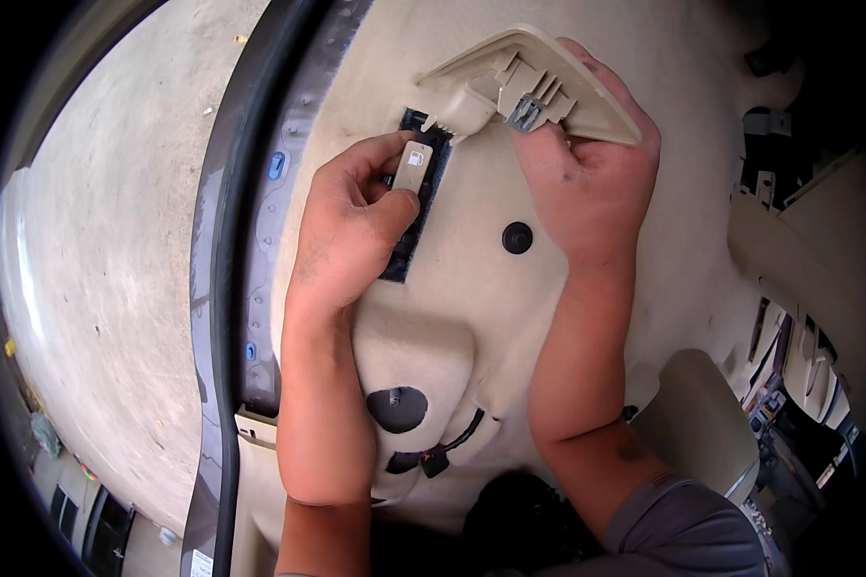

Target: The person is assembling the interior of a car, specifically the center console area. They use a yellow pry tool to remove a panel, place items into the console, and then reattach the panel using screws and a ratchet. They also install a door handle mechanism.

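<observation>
Between the thumb and fingers of my left hand (pixel 344 207) is a small beige lever (pixel 413 165) bearing a white fuel-pump symbol. It stands over a dark, narrow slot (pixel 400 262) cut in the beige carpet. At the slot's far end is a rounded beige plastic piece (pixel 464 111), close to the edge of a larger trim cover. My right hand (pixel 592 188) grips this beige trim cover (pixel 601 101), tilted so its ribbed underside shows. A grey metal clip (pixel 525 113) sits on that underside, beside my right thumb. Some right fingers are hidden behind the cover.
A black round fastener (pixel 517 238) sits in the carpet right of the slot. Along the left run a metal door sill (pixel 260 240) with blue clips and a black rubber seal (pixel 225 337). Near me, a dark connector on a cable (pixel 435 464) lies by round openings.
</observation>
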Tool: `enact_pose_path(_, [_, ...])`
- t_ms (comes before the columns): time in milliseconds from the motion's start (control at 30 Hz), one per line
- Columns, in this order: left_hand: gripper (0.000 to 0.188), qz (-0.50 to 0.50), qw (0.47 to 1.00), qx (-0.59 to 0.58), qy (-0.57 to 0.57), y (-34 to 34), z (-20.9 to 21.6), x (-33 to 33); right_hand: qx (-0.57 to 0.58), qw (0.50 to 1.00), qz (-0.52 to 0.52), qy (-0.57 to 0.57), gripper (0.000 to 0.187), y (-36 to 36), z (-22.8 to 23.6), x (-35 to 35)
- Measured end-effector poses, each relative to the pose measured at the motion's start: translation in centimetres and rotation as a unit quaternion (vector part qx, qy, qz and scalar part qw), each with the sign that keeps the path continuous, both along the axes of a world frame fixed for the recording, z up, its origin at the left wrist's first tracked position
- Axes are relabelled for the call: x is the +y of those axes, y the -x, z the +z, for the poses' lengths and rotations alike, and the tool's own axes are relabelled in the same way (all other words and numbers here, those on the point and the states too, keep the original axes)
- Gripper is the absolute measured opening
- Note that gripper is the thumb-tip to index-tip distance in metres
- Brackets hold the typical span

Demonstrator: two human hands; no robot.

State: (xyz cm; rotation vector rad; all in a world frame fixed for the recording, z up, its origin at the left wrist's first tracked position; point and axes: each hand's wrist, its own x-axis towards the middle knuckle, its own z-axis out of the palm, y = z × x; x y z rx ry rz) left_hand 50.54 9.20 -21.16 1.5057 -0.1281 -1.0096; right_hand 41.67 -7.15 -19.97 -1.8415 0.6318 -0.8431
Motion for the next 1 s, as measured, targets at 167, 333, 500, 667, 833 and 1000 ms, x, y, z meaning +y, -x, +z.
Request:
enact_pose_path(167, [0.041,0.016,1.000,0.018,0.004,-0.2,-0.5,0.1,0.108,0.983,0.082,0.127,0.039,0.4,1.1,0.5])
enact_pose_path(333, [0.039,0.061,0.995,0.067,0.035,-0.2,-0.3,0.4,0.095,0.976,0.117,0.157,0.034,-0.1,1.2,1.5])
enact_pose_path(500, [0.035,0.073,0.996,0.037,0.038,-0.3,-1.6,1.1,0.110,0.960,0.123,0.225,0.037,-0.5,1.3,2.5])
enact_pose_path(667, [0.024,0.094,0.993,0.051,0.057,-0.4,-1.5,1.4,0.035,0.963,0.085,0.252,0.039,-0.4,0.2,2.1])
enact_pose_path(833, [0.016,0.081,0.992,0.076,0.064,-1.1,-1.8,2.1,0.101,0.960,0.109,0.236,0.042,-0.4,0.3,3.0])
enact_pose_path(1000, [0.012,0.070,0.993,0.061,0.079,-1.2,-2.3,2.3,0.179,0.901,0.121,0.375,0.039,0.6,-0.1,4.4])
